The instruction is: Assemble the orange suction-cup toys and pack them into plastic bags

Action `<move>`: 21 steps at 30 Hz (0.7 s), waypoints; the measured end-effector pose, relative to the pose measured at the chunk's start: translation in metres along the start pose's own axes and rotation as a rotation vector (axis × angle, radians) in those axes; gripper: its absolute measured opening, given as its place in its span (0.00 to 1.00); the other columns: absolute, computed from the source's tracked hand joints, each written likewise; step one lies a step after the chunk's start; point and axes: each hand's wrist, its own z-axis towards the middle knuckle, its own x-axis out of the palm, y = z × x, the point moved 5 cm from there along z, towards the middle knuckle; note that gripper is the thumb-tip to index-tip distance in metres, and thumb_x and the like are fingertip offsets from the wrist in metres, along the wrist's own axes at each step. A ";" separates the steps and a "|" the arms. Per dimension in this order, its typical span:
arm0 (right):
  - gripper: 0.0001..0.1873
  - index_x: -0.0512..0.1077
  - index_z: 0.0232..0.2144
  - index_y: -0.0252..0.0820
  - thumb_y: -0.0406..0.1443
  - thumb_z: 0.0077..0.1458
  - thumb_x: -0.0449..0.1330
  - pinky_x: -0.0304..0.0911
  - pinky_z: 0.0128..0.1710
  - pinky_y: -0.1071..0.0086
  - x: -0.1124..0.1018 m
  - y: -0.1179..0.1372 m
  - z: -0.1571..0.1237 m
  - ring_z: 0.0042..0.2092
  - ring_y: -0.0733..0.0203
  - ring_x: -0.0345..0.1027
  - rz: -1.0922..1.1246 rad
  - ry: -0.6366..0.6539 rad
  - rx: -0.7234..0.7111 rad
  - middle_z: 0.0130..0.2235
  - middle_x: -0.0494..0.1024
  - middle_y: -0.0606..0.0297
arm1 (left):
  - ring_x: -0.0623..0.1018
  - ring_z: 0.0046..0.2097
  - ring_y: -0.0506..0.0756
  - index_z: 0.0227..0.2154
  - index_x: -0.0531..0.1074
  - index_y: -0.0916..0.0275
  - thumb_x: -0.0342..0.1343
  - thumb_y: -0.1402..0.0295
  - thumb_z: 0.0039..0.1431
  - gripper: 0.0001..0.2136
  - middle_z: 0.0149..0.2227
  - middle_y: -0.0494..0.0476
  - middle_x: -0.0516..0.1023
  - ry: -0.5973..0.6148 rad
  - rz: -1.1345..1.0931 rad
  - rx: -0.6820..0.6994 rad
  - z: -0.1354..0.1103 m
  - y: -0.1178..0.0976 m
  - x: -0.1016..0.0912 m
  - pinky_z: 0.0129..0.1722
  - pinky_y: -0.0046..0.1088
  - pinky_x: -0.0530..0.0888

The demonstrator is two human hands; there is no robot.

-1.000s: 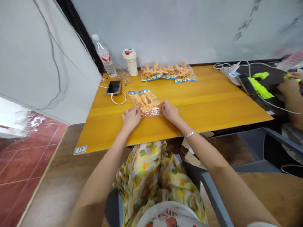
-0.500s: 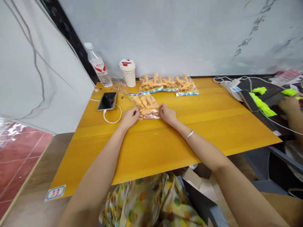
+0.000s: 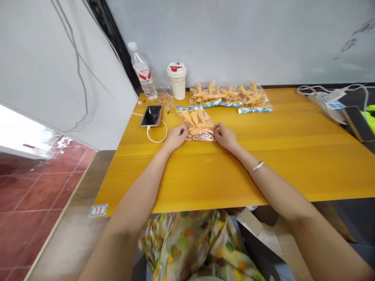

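A clear plastic bag (image 3: 198,124) of orange, horn-shaped plastic pieces lies flat on the yellow wooden table (image 3: 205,171). My left hand (image 3: 176,136) is closed at the bag's left edge, its fingers curled against the plastic. At the right edge, my right hand (image 3: 225,136) pinches the bag between thumb and fingers. The bag's colourful printed strip faces the back of the table. Behind it, against the wall, similar filled bags (image 3: 215,95) lie side by side, with another bag (image 3: 254,97) at their right end.
A phone (image 3: 151,116) with a white charging cable lies left of my hands. Behind it stand a water bottle (image 3: 143,72) and a white lidded cup (image 3: 177,81). A power strip (image 3: 329,103) with cables and a dark phone-like slab (image 3: 359,123) are at the right.
The whole scene has shifted right in view as my head turned left. Both hands keep their places at the bag's edges. The co-worker's hand at the right is out of view.
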 end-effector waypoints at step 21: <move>0.10 0.68 0.48 0.45 0.37 0.67 0.51 0.55 0.33 0.69 0.002 -0.001 0.000 0.33 0.59 0.71 0.025 0.027 -0.045 0.32 0.80 0.68 | 0.70 0.34 0.54 0.25 0.61 0.58 0.46 0.69 0.60 0.08 0.27 0.51 0.71 0.005 0.116 -0.029 -0.006 -0.006 -0.001 0.38 0.30 0.66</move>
